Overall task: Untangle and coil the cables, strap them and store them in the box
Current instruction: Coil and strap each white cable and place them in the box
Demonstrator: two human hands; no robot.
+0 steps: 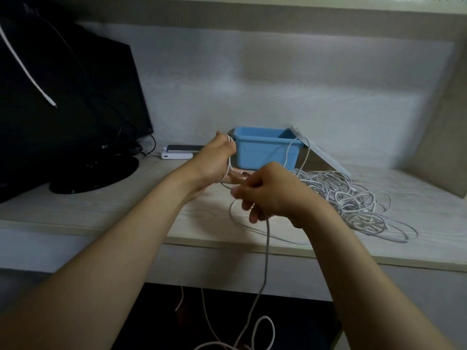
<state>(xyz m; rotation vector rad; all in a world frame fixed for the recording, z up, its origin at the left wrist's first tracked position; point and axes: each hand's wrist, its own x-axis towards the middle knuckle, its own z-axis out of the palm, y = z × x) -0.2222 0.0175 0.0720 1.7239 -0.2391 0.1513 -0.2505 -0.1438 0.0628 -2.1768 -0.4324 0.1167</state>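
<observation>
Both forearms reach forward over the table [106,208] edge, hands close together in front of the box [262,152].

Left hand [217,160]: raised, thumb uppermost, back of the hand toward the camera. A white cable [265,248] runs in a loop over the top of the hand and down across the palm side. The thumb is closed against it, pinning the loop. The fingers [237,176] point right, toward the other hand.

Right hand [270,190]: lower and nearer, knuckles up, wrist bent down. Its fingers are curled tight, grasping the same cable just beside the left fingertips. Below this hand the cable drops past the table edge and lies in loose loops on the dark floor.

Tangle [353,200] of white cables: on the table to the right of the hands, uncoiled, one strand arching up toward the box.

The box is blue, open, standing at the back of the table near the wall. Its lid [326,157] leans against its right side.

Far left: a black monitor [70,102]; a phone [185,147] on a white power bank [177,155].
</observation>
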